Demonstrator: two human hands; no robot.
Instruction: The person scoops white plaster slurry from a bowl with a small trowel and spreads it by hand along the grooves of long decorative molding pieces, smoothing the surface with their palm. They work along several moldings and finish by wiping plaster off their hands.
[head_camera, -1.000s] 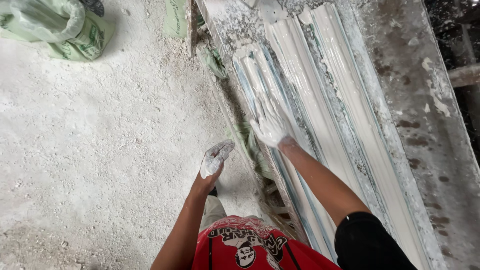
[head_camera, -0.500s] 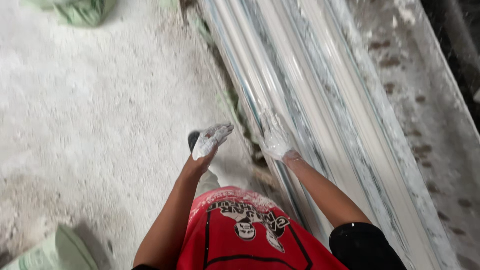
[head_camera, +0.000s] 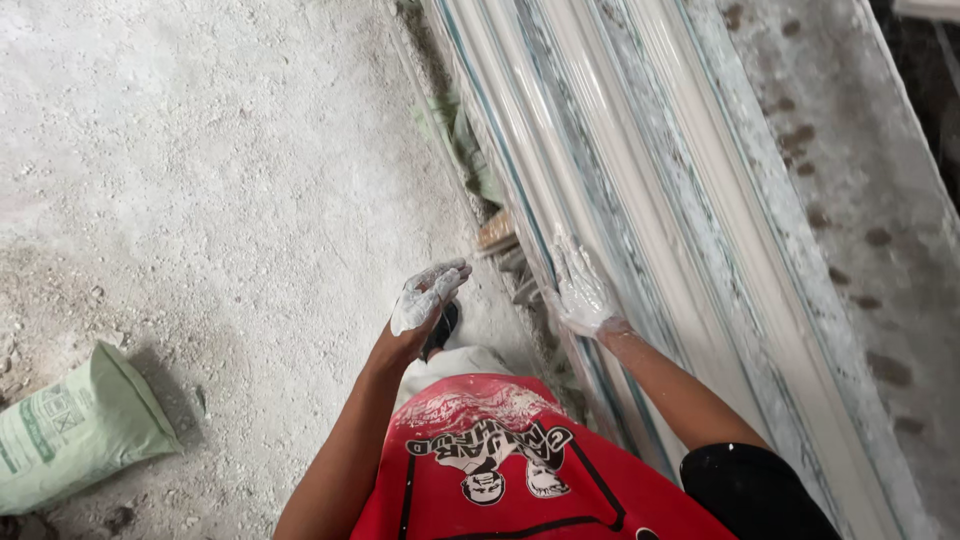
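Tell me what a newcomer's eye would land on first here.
First, the right hand, white with plaster, pressed flat on the long white moulded strip running up the right side. Then the plaster-coated left hand, held free over the dusty floor. A green sack lies lower left.

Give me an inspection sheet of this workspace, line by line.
Surface: dusty white floor, gritty.
Job's things: long ribbed white moulding, wet-looking, running diagonally.
Clutter: green sack on the floor lower left; scraps along the moulding's base.
Grippers: left hand plaster-coated, loosely curled, holding nothing; right hand plaster-coated, flat on the moulding.
Cables: nothing seen.
Surroundings: rough stained slab beside the moulding.
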